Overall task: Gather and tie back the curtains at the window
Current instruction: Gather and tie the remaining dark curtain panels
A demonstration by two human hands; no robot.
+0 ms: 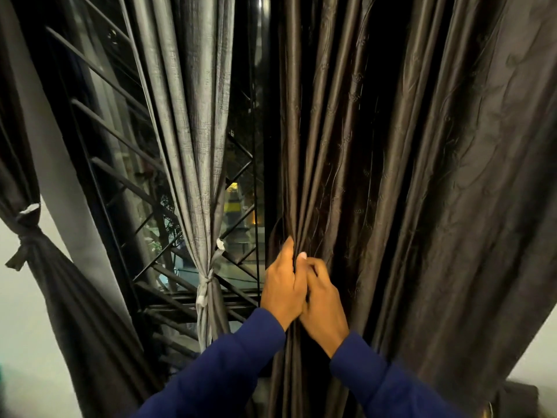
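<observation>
A dark brown patterned curtain [391,176] hangs over the right half of the window, its left folds bunched together. My left hand [280,285] grips those gathered folds from the left. My right hand [322,300] pinches the same folds from the right, touching the left hand. A grey curtain [196,131] in the middle is bundled and knotted with a pale tie [202,289]. A dark curtain [75,312] at the far left is tied with a dark band [25,239].
The window [241,206] behind has black metal grille bars [120,140], with night outside. Pale wall [21,327] shows at the lower left and a strip at the lower right. Blue sleeves cover both forearms.
</observation>
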